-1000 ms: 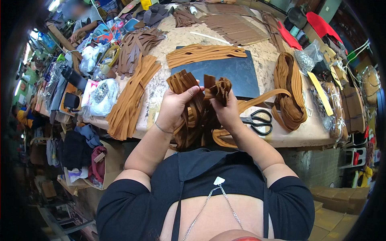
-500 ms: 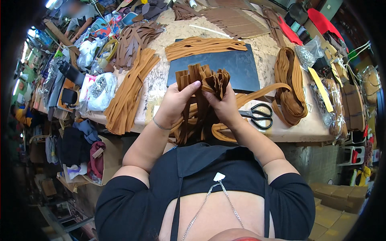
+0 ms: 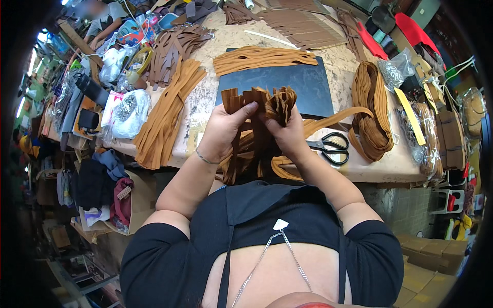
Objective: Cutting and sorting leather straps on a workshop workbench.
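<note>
My left hand [image 3: 229, 126] is closed on a bunch of brown tape strips [image 3: 232, 97] that look like zipper tape, with its thumb pressed across them. Beside it my right hand [image 3: 288, 134] grips the thicker, fanned part of the bunch [image 3: 281, 102]. The strip ends point up and away from me, and their lengths hang below my hands over the table's near edge. Just right of my right hand lies a pair of black-handled scissors [image 3: 335, 149]; its blades are partly hidden. A long brown strip runs from behind my right wrist to a large coil of tape [image 3: 371, 110].
A dark blue-black board [image 3: 308, 84] lies beyond my hands, with a bundle of brown strips [image 3: 264, 59] along its far edge. More strips [image 3: 169, 115] lie at left, near plastic bags [image 3: 131, 115] and a black bottle [image 3: 91, 90]. A yellow ruler-like strip [image 3: 410, 117] is at right.
Both hands stay in nearly the same place. The strip ends between them have shifted: those at the left hand tilt further left and the upright ones sit lower.
</note>
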Demonstrator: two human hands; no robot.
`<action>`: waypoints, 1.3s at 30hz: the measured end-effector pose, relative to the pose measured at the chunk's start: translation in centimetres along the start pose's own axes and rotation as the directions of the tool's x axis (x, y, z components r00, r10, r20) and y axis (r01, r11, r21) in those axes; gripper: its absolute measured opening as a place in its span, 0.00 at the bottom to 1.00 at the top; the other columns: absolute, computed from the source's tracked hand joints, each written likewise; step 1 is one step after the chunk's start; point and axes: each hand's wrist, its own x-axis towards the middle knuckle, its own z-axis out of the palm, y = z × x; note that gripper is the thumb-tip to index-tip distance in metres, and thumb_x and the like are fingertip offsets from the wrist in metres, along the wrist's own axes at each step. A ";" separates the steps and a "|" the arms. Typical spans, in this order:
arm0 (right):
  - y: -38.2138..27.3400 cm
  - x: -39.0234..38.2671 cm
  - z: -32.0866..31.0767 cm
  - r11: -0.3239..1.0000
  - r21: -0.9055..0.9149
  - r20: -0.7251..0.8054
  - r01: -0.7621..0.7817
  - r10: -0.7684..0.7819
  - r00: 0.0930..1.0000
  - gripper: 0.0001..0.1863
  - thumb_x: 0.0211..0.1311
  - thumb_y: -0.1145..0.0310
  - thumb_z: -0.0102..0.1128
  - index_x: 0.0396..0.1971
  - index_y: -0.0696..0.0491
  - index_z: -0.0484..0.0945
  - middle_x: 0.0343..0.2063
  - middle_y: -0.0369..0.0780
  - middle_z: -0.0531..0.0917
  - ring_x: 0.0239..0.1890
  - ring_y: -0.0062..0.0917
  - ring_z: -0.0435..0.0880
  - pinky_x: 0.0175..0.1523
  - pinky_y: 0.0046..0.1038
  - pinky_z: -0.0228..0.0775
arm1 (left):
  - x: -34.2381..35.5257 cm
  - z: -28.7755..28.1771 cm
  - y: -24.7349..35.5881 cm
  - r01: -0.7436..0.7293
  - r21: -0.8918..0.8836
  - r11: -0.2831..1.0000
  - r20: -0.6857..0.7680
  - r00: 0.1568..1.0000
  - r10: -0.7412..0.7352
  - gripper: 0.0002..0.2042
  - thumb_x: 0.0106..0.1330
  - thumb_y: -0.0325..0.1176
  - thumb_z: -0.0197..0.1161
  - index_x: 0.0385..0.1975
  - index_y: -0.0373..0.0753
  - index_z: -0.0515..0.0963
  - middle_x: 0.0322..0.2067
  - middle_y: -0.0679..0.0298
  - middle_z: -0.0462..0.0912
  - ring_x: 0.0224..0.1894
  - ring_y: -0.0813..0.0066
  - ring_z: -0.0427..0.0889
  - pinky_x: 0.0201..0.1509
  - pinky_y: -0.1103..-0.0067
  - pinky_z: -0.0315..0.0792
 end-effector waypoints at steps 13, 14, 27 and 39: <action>-1.1 -0.2 0.2 0.996 0.059 0.071 -0.067 0.063 0.995 0.18 0.61 0.80 0.61 0.51 0.56 0.71 0.45 0.36 0.81 0.47 0.20 0.79 0.55 0.25 0.71 | -0.4 0.0 -0.6 0.016 0.035 0.999 0.138 0.990 -0.020 0.11 0.69 0.31 0.60 0.47 0.35 0.78 0.41 0.67 0.82 0.43 0.82 0.79 0.47 0.84 0.72; -0.8 -0.2 -0.2 0.993 0.083 0.019 -0.086 0.084 0.996 0.18 0.61 0.80 0.61 0.51 0.56 0.72 0.45 0.36 0.81 0.47 0.20 0.79 0.54 0.25 0.71 | -0.6 0.0 -0.4 0.065 0.022 0.998 0.152 0.986 -0.068 0.12 0.70 0.32 0.57 0.50 0.35 0.77 0.39 0.70 0.79 0.41 0.85 0.75 0.47 0.85 0.69; -1.6 -1.1 1.4 0.981 0.057 0.105 -0.185 0.179 0.978 0.21 0.60 0.74 0.66 0.52 0.56 0.73 0.45 0.36 0.81 0.47 0.19 0.79 0.52 0.24 0.71 | -0.5 -0.1 -0.8 -0.017 -0.048 0.999 0.330 0.944 0.032 0.26 0.76 0.44 0.45 0.68 0.34 0.58 0.67 0.62 0.62 0.64 0.74 0.66 0.68 0.75 0.61; -2.8 0.9 4.9 0.993 -0.056 0.267 -0.104 0.115 0.957 0.27 0.58 0.77 0.65 0.57 0.56 0.66 0.48 0.39 0.79 0.52 0.22 0.77 0.58 0.27 0.67 | 0.5 -4.6 -1.0 -0.522 0.721 0.456 0.292 0.825 0.484 0.44 0.69 0.67 0.30 0.72 0.35 0.41 0.68 0.48 0.52 0.73 0.60 0.46 0.74 0.68 0.41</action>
